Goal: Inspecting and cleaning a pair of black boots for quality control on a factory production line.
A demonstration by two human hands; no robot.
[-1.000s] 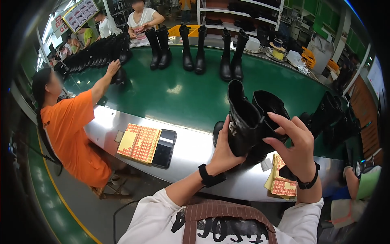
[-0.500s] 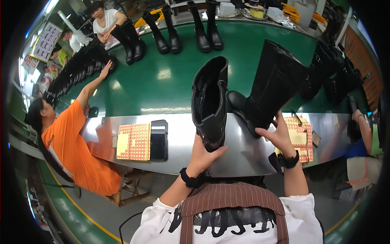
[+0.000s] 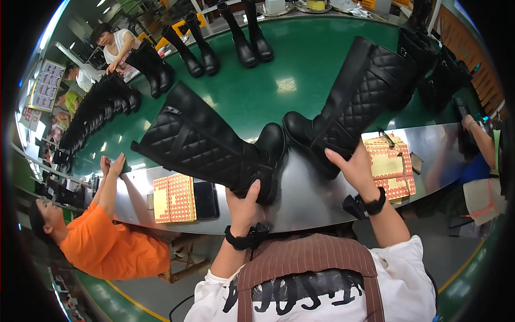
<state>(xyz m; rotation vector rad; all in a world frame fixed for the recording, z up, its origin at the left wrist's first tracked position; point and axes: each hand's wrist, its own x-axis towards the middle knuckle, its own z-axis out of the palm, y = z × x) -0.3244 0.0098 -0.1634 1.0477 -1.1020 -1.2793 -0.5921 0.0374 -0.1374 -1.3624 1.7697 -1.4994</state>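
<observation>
A tall black boot (image 3: 201, 142) with a quilted shaft is tilted to the left, its rounded toe pointing right. My left hand (image 3: 243, 206) is closed round its heel and ankle, thumb along the side. Its mate, another black quilted boot (image 3: 351, 94), leans to the right with its toe pointing left. My right hand (image 3: 357, 169) grips that one at the heel, fingers partly hidden behind it. Both boots are held over the metal edge (image 3: 300, 188) of the bench, toes almost meeting. Dark bands circle both my wrists.
Stacks of yellow sheets with red round stickers (image 3: 176, 198) (image 3: 389, 166) lie on either side; a dark phone-like slab (image 3: 206, 199) is by the left one. More black boots stand along the green bench top (image 3: 257, 102). A person in orange (image 3: 115, 241) sits at left; another person's hand (image 3: 468, 122) is at right.
The left boot has turned from upright to lying over leftward, showing its quilted side. The right boot has rotated to show its quilting. The person in orange has drawn back the outstretched arm.
</observation>
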